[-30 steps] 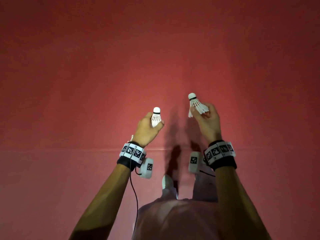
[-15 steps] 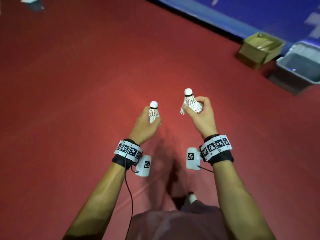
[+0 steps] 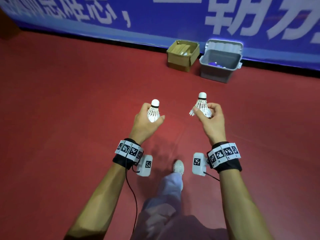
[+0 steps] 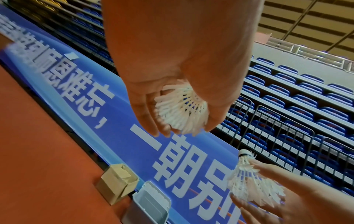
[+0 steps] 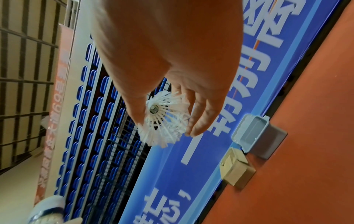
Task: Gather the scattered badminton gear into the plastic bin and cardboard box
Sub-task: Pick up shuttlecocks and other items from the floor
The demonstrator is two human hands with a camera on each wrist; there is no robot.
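My left hand (image 3: 149,118) grips a white shuttlecock (image 3: 153,110) by its skirt, cork end up; the left wrist view shows the skirt (image 4: 182,110) between curled fingers. My right hand (image 3: 210,116) pinches a second white shuttlecock (image 3: 201,105) the same way, and its open skirt (image 5: 164,121) fills the right wrist view. Both hands are held out in front of me above the red floor. Ahead by the wall stand an open cardboard box (image 3: 182,56) and, to its right, a grey plastic bin (image 3: 220,61) with something blue inside.
A blue banner (image 3: 155,18) with white characters runs along the wall behind the containers. My white shoe (image 3: 178,166) and trouser leg are below the hands. Red floor (image 3: 69,110) stretches between me and the containers. Blue stadium seats (image 4: 296,98) rise behind the banner.
The view has swung up and toward the wall: the box and bin, at the far right half a second ago, are now ahead and nearer. Both hands keep their shuttlecocks.
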